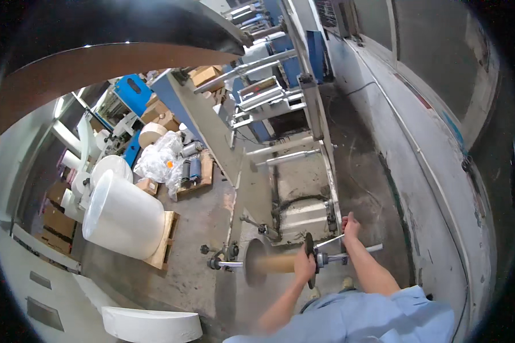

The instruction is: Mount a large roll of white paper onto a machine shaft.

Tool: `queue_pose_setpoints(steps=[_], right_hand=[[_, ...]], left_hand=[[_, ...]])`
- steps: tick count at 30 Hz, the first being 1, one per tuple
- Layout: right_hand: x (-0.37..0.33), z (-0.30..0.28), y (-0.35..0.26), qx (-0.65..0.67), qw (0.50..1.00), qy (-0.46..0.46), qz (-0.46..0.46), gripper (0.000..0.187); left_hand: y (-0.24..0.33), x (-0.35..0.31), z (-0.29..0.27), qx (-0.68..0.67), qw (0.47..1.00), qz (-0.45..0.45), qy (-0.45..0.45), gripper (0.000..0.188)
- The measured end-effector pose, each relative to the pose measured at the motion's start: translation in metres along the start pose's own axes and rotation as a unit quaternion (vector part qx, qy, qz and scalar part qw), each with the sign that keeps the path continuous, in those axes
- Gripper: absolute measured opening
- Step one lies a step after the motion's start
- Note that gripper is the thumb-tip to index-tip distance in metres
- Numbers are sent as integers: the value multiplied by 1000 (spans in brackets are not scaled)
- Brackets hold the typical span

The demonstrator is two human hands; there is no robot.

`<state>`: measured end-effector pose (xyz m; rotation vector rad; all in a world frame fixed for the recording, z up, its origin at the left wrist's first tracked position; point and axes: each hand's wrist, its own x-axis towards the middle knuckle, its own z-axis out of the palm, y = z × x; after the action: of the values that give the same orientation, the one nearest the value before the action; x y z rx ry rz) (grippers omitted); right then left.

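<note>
A metal shaft (pixel 231 264) lies crosswise in front of me at the near end of the machine frame. On it sits a brown cylindrical core (pixel 277 263) between a large greyish disc (pixel 253 251) and a smaller black disc (pixel 309 243). My left hand (pixel 304 265) is closed on the black disc's edge, against the right end of the core. To its right, collars (pixel 321 259) surround the shaft. My right hand (pixel 350 226) is closed around the outer end of a thin metal rod (pixel 329 241), which slants up from beside the black disc.
The machine's side panel (pixel 212 134) and rollers (pixel 286 157) rise ahead. Along the right runs a wall with a pipe (pixel 415 148). At left, a big white roll (pixel 120 220) stands on a wooden pallet (pixel 167 240); another white roll (pixel 151 326) lies nearer. Plastic wrap (pixel 157 157) and boxes stand farther back.
</note>
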<state>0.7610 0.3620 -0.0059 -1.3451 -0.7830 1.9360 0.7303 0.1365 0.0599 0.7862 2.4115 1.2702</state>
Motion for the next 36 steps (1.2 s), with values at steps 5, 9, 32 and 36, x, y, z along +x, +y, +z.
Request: queue_pose_setpoints(steps=[5, 9, 32, 36], right_hand=[[165, -49, 74, -182, 965, 50, -179, 35], [28, 103, 85, -291, 928, -89, -214, 29], [-106, -3, 54, -421, 823, -291, -245, 47], [-98, -4, 58, -353, 859, -285, -238, 36]], left_hand=[[26, -22, 32, -2, 999, 21, -25, 48], [-4, -28, 11, 22, 998, -39, 33, 48], [-15, -29, 19, -2, 997, 10, 79, 50], [-19, -28, 20, 22, 995, 29, 91, 51]])
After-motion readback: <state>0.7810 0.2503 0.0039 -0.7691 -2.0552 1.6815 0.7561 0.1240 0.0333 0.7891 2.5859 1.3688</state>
